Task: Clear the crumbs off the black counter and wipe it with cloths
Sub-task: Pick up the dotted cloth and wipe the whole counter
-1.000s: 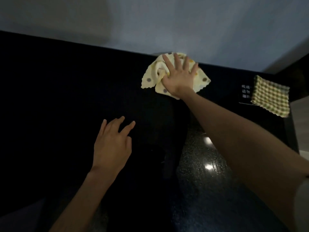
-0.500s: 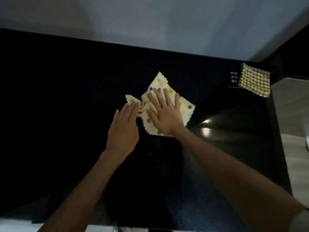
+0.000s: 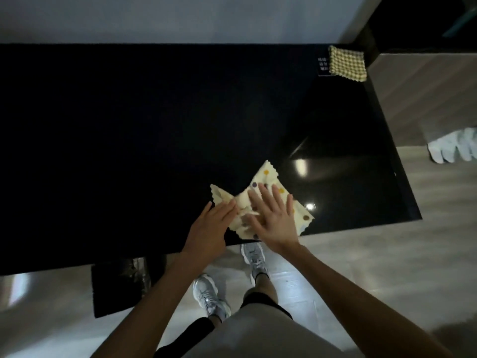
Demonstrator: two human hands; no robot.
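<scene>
A cream cloth with coloured dots [image 3: 268,180] lies rumpled on the black counter [image 3: 129,138], close to its near edge. My right hand [image 3: 275,219] presses flat on the cloth with fingers spread. My left hand [image 3: 210,228] lies flat beside it, fingertips touching the cloth's left folds. A yellow checked cloth [image 3: 347,63] sits at the far right corner of the counter. No crumbs are visible on the dark surface.
A small black card with white text [image 3: 323,67] lies next to the checked cloth. Below the counter edge are my shoes [image 3: 211,297] on a pale floor and a dark mat [image 3: 116,288]. White fabric [image 3: 453,149] lies at the right.
The dotted cloth was dragged from the back wall toward the near edge under my right hand. My left hand moved in beside it. The view tilted down to show the floor.
</scene>
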